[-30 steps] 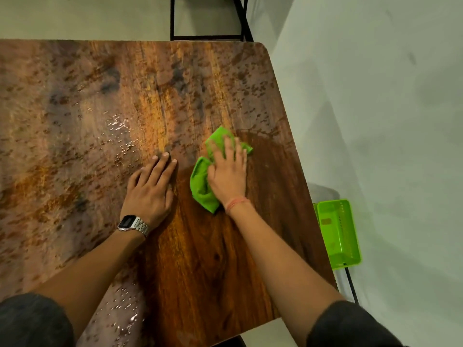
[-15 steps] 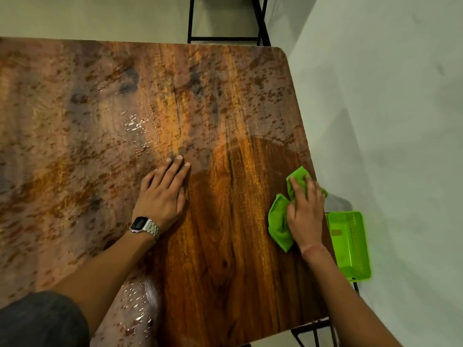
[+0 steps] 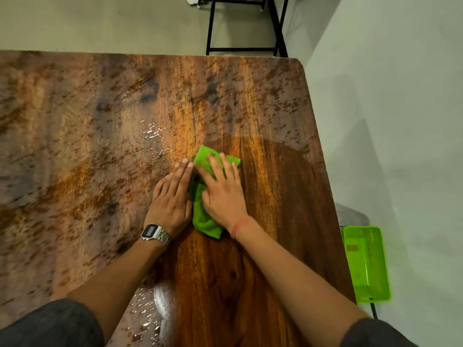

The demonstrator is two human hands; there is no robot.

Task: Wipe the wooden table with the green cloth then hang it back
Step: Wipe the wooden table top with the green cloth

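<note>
Wooden and mottled, the table (image 3: 105, 136) fills most of the view; its far edge runs straight across, and its rounded far-right corner turns into a right edge slanting toward the near side. Right of that edge lies pale floor, with a green plastic basket (image 3: 366, 264) near the table's near-right part. Beyond the far edge stands a black metal frame (image 3: 244, 26). A wide stretch of dusty, speckled top spreads to the left, with water drops (image 3: 152, 132) glinting on it; the darker wiped patch sits to the right.

The green cloth (image 3: 204, 219) lies bunched on the table. The right hand (image 3: 223, 194) presses flat on it, fingers straight and spread. The left hand (image 3: 172, 196), wearing a metal wristwatch (image 3: 154, 232), rests flat on the wood with straight fingers, touching the cloth's left side.
</note>
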